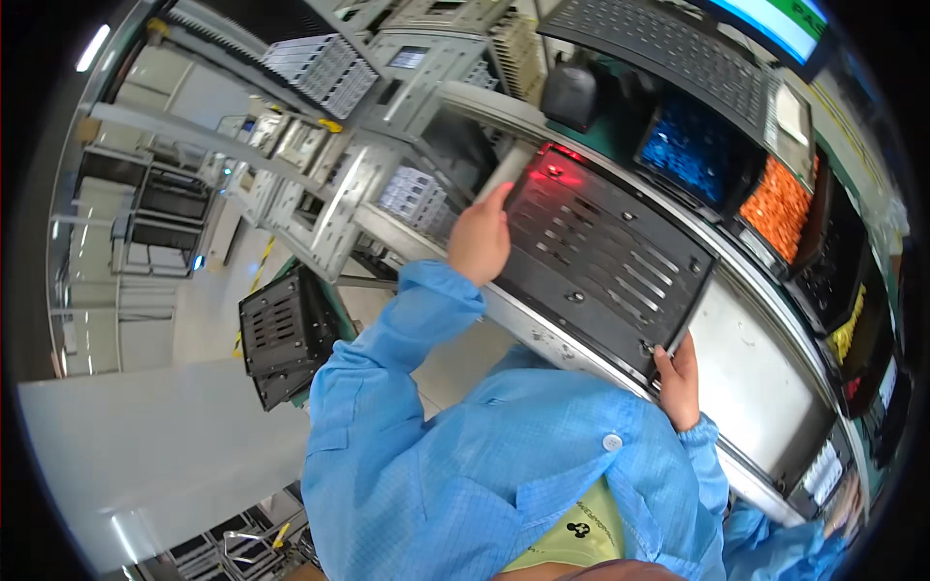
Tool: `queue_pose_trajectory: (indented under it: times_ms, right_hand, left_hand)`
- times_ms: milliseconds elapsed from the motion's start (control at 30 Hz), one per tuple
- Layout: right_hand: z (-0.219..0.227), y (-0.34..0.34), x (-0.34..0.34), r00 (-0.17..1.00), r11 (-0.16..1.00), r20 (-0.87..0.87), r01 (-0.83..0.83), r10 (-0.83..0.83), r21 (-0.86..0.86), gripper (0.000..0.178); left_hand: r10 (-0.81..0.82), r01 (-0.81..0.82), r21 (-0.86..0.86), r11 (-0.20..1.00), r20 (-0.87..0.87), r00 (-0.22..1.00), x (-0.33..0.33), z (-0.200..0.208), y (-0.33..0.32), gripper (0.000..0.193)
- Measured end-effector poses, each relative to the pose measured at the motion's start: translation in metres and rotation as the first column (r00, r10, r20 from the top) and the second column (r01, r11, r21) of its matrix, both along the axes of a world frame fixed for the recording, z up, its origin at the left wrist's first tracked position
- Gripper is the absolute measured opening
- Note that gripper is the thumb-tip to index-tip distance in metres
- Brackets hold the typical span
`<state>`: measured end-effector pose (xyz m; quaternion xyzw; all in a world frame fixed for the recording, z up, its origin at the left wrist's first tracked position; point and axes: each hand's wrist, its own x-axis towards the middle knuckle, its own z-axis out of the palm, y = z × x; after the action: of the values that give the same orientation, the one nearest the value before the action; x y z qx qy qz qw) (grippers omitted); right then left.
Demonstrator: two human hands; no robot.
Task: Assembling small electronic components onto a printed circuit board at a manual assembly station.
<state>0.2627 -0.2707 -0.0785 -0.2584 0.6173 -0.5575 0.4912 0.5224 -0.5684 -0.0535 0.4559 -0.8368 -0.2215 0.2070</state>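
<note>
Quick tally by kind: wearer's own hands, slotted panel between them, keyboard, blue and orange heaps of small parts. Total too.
Wearer's hands: 2 (left hand, right hand)
Black slotted panel between them: 1
Keyboard: 1
Heap of blue parts: 1
Heap of orange parts: 1
Total: 6

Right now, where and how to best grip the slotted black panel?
I'd grip the slotted black panel at its two short edges, one hand from each side: it's a broad rectangle, slotted face up. The left hand and right hand are at those ends.
</note>
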Motion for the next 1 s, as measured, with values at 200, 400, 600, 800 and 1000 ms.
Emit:
queue_pose_trajectory:
  times_ms: [200, 400, 600, 800, 1000]
  right_hand:
    - [-0.013, 0.018, -0.014, 0.999, 0.999, -0.04, -0.034, 0.034, -0.011, 0.061]
    - [0.004, 0.07, -0.049, 0.999, 0.996, -0.023, 0.035, -0.033, 0.076, 0.059]
    - [-0.004, 0.087, -0.057, 0.952, 0.947, -0.2, 0.269, -0.233, 0.176, 0.055]
    - [-0.022, 0.094, -0.071, 0.863, 0.891, -0.363, 0.427, -0.35, 0.156, 0.054]
    - [0.018, 0.045, -0.07, 0.486, 0.882, -0.77, 0.422, -0.414, -0.209, 0.044]
  left_hand:
    - [-0.152, 0.151, 0.065, 0.986, 0.015, 0.988, 0.025, 0.012, -0.055, 0.03]
    - [0.488, 0.03, -0.908, 0.418, 0.252, 0.835, 0.128, 0.12, -0.246, 0.024]
    - [0.699, 0.109, -0.848, 0.519, 0.494, 0.516, 0.151, 0.143, -0.303, 0.021]
    - [0.521, 0.314, -0.784, 0.536, 0.599, 0.608, 0.111, 0.146, -0.244, 0.03]
    - [0.474, 0.23, -0.849, 0.475, 0.467, 0.746, 0.15, 0.121, -0.254, 0.054]
